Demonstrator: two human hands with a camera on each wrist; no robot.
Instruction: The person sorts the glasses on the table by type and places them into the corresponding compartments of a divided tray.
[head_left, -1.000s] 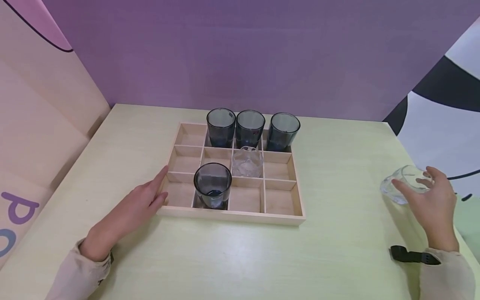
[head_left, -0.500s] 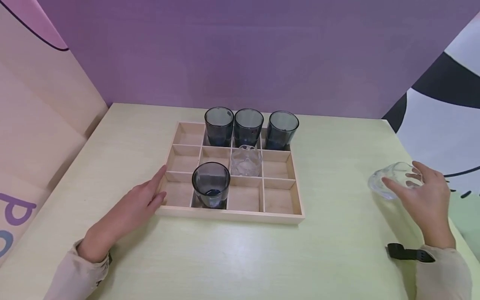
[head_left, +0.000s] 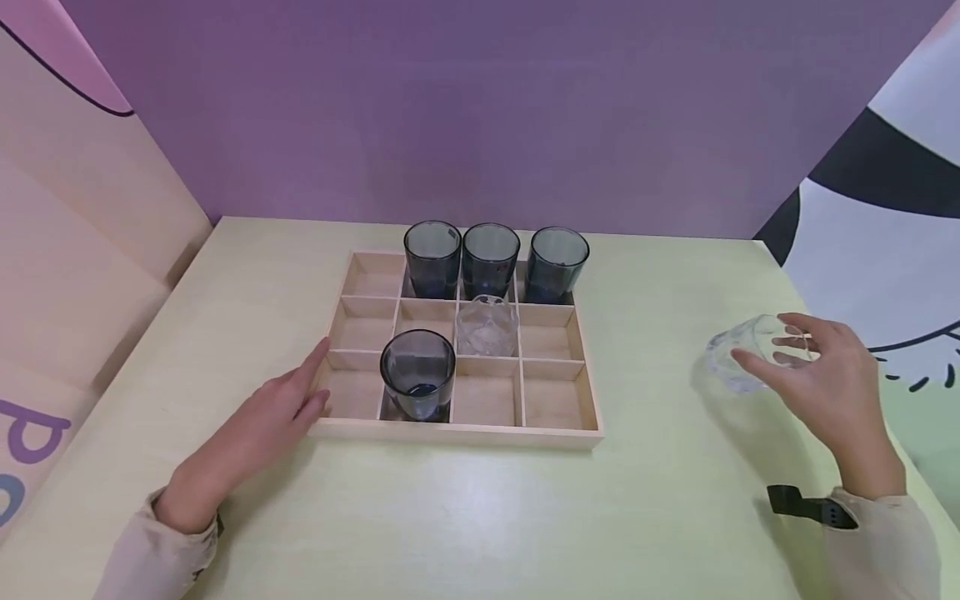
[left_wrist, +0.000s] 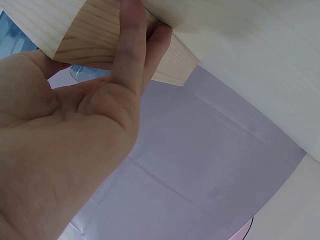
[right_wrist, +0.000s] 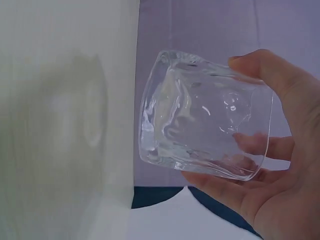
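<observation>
My right hand (head_left: 825, 375) grips a clear, wavy-walled drinking glass (right_wrist: 200, 115) between thumb and fingers. In the right wrist view the glass hangs apart from the table, its thick base toward the tabletop. My left hand (head_left: 255, 429) rests against the left side of a divided wooden tray (head_left: 457, 434); its fingers lie straight along the outer wall (left_wrist: 95, 37). Three dark grey glasses (head_left: 432, 262) stand in the tray's back row. Another dark glass (head_left: 417, 375) stands in the front row, second compartment from the left. A clear glass (head_left: 487, 327) sits in the middle row, third compartment.
The pale table (head_left: 660, 333) stretches between the tray and my right hand. A purple panel (head_left: 480, 117) rises behind the table's far edge, with printed panels at the left and right. A black band (head_left: 810, 507) is on my right wrist.
My right hand has moved left with the clear glass, toward the tray, and the glass has tilted. My left hand stays at the tray's side. The view has shifted slightly.
</observation>
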